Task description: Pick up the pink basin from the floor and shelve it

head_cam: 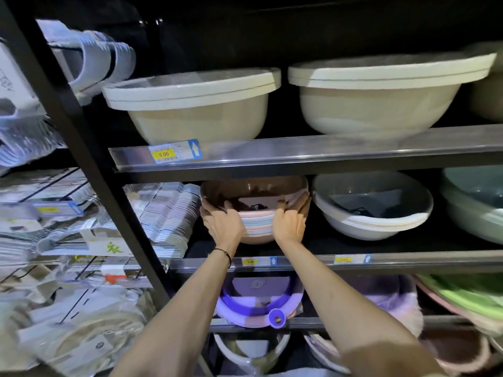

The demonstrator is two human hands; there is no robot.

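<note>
Pink basin sits on top of a stack of basins at the left end of the middle shelf, close to its front edge. It is tipped so its inside faces the person.

Two hands hold it. The left hand grips the near rim on the left side, with its fingers curled over the rim and into the basin. The right hand grips the near rim on the right side the same way. One black band goes round the left wrist.

Just beside the stack, to the right, is one white basin. Two big cream basins stand side by side on the top shelf. One yellow price tag is stuck on that shelf's front edge, near its left corner.
</note>
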